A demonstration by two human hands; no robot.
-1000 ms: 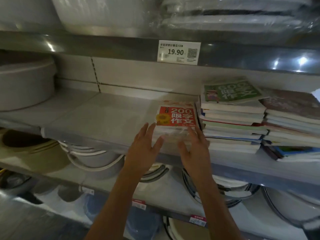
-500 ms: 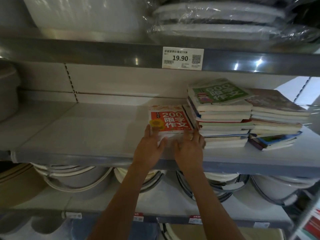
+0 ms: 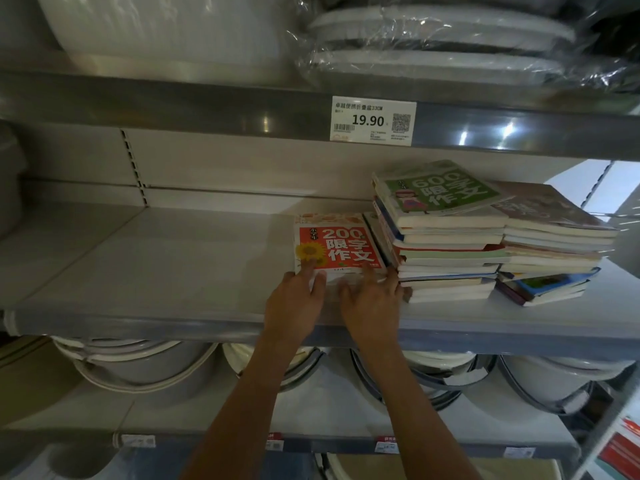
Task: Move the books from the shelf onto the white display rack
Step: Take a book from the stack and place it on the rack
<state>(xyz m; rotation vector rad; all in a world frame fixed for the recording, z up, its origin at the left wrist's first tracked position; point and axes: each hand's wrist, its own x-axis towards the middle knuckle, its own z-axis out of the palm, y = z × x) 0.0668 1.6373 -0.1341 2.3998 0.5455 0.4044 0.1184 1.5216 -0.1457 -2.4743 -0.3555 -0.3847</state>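
On the shelf, a red book lies flat on top of a short pile at the front edge, just left of two taller stacks. Both hands reach up to it. Left hand has its fingers straight and loosely spread, fingertips resting on the red cover's near left corner. Right hand is likewise spread, fingertips touching the near edge of the cover beside the middle stack. Above, a price tag hangs on the upper shelf rail. Below, basins sit nested.
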